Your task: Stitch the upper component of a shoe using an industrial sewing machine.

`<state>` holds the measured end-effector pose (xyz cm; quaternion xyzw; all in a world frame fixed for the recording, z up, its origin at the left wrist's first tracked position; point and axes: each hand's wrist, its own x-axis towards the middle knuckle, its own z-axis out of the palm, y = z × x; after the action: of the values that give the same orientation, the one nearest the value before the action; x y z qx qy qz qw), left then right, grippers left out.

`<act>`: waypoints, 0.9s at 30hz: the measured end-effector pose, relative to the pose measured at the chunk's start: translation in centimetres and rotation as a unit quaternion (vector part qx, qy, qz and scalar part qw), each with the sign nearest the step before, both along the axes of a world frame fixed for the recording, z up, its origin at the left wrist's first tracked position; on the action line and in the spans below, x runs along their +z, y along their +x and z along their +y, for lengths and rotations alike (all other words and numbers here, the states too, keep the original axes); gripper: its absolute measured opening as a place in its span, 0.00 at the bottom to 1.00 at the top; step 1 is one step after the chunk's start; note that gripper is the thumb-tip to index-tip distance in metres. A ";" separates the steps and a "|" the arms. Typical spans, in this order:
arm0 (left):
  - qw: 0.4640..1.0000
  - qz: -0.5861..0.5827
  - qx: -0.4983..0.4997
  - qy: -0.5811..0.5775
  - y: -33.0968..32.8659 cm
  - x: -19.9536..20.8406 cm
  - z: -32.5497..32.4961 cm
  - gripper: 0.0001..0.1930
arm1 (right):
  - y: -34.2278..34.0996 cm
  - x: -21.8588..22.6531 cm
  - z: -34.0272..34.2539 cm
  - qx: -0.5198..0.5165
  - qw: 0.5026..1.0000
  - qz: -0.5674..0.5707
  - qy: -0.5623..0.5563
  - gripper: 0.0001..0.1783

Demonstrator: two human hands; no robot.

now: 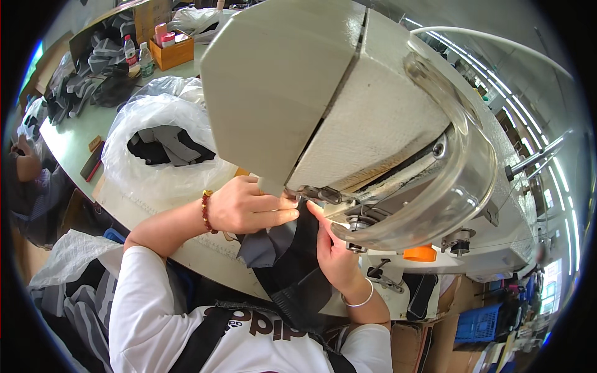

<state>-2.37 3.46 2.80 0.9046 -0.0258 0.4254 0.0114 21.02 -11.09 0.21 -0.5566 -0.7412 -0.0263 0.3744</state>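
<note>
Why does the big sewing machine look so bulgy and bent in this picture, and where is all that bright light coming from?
Head view: the fisheye lens bows straight edges, so the sewing machine swells near the middle and the table curves; corners go black. Ceiling light strips on the right glare, and the clear guard glints. The left hand, right hand and dark fabric look sharp.

Left forearm enters from the lower left, bent at the elbow, wrist straight. Left hand (245, 205) lies palm-down, fingers (283, 210) extended right, pressed together. Right forearm rises from the lower edge. Right hand (333, 248) points upward, index finger (317, 212) extended, the other fingers curled. The 2 hands' fingertips nearly meet.
</note>
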 end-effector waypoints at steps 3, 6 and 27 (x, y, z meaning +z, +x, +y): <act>0.999 -0.023 -0.008 0.029 0.0 0.2 0.0 0.18 | -0.1 0.2 0.1 0.023 0.999 0.017 0.019 0.26; 0.999 -0.022 0.003 0.032 0.0 0.4 -0.3 0.19 | -0.3 0.5 0.2 0.026 0.999 0.019 0.035 0.26; 0.995 -0.018 0.032 0.093 -0.4 1.7 -0.8 0.19 | 0.0 -0.8 -0.5 -0.024 0.999 0.017 -0.043 0.24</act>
<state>-2.77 2.71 4.46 0.8943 -0.0367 0.4374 -0.0866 21.02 -11.59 -0.61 -0.5902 -0.7216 0.0065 0.3618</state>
